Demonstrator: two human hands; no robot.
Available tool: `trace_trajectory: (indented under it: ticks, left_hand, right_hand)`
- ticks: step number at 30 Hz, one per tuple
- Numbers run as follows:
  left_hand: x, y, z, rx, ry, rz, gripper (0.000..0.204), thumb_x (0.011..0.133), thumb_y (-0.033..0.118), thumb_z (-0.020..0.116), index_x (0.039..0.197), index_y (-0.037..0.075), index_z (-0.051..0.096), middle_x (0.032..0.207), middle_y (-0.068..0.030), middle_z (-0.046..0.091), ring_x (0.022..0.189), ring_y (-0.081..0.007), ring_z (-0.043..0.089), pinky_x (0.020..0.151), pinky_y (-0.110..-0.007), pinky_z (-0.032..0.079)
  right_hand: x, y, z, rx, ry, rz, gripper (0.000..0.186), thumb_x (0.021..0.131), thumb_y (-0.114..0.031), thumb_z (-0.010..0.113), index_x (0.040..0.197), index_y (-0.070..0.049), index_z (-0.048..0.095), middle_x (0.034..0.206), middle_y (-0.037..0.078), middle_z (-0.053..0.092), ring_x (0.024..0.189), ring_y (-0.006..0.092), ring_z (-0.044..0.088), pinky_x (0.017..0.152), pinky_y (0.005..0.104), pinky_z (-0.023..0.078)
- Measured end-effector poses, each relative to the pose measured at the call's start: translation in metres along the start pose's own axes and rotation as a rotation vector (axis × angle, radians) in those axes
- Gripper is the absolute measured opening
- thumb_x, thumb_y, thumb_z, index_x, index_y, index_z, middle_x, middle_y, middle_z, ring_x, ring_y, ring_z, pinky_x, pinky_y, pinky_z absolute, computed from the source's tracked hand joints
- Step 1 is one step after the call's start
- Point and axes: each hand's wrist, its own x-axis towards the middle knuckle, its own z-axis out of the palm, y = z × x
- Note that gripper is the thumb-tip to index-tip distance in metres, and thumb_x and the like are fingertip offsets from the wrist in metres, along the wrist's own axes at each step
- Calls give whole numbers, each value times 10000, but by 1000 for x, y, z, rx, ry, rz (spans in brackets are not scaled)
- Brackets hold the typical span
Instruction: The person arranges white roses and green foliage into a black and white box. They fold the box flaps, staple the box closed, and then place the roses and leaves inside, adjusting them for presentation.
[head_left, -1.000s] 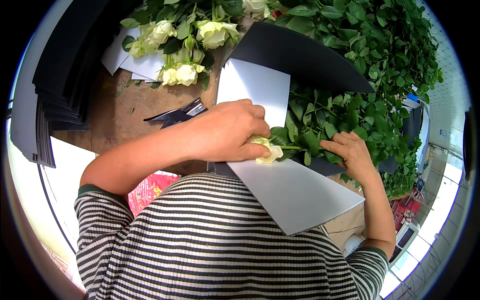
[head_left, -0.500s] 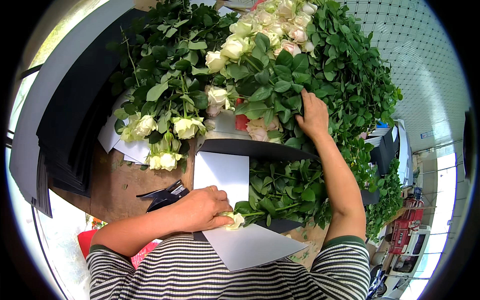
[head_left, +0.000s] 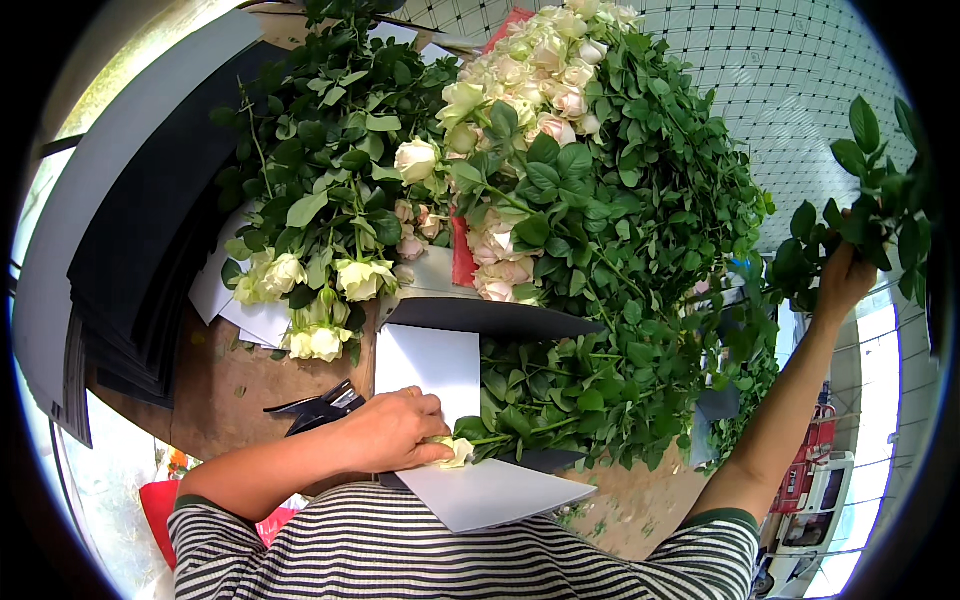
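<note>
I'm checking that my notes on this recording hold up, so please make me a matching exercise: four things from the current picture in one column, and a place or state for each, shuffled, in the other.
Things
1. Left hand
2. Right hand
3. Black tool
4. Stack of dark sheets

Places and states
A. Out at the right side, holding leafy stems
B. At the left side of the picture
C. Touching a pale yellow rose
D. Lying on the brown tabletop

Right pairs: 1-C, 2-A, 3-D, 4-B
</note>
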Motion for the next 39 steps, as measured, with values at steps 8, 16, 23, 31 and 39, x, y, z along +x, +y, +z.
trace_trajectory:
  ticks: [8, 16, 23, 31, 39]
  left_hand:
    - [-4, -2, 1, -11, -13, -50, 299, 823, 317, 656, 888, 29, 701, 849, -136, 629, 866, -329, 599, 770, -410, 499]
    - [-15, 8, -7, -124, 60, -109, 294, 758, 270, 690, 924, 29, 664, 813, -149, 646, 802, -337, 623, 730, -439, 498]
    - [-23, 0, -2, -180, 16, -94, 291, 861, 306, 625, 979, 45, 675, 866, -155, 633, 858, -335, 618, 761, -441, 487]
    - [-28, 14, -19, -86, -76, -261, 318, 891, 318, 608, 1092, 77, 664, 831, -106, 616, 795, -284, 620, 680, -399, 481]
    - [-37, 6, -16, -112, -67, -282, 344, 900, 344, 603, 1192, 170, 652, 724, -118, 666, 610, -294, 633, 592, -382, 503]
  right_hand:
    - [-9, -61, -78, -244, -364, -207, 319, 885, 1, 538, 1202, 20, 551, 1084, 128, 634, 926, 227, 609, 856, 331, 488]
    - [-193, -200, 41, -56, -1017, -157, 508, 721, -9, 626, 1202, -174, 637, 793, 45, 581, 608, 226, 568, 565, 314, 488]
    - [-249, -179, 51, -286, -1336, -375, 699, 695, -5, 640, 1348, -212, 498, 1155, 122, 537, 1029, 290, 544, 826, 392, 467]
    - [-155, -241, 98, 398, -1535, -235, 478, 722, -38, 718, 1176, -36, 572, 1127, 145, 600, 1032, 313, 572, 851, 399, 469]
    - [-243, -264, 134, 621, -1391, -305, 321, 678, 4, 703, 984, -30, 611, 857, 71, 593, 783, 266, 550, 661, 365, 459]
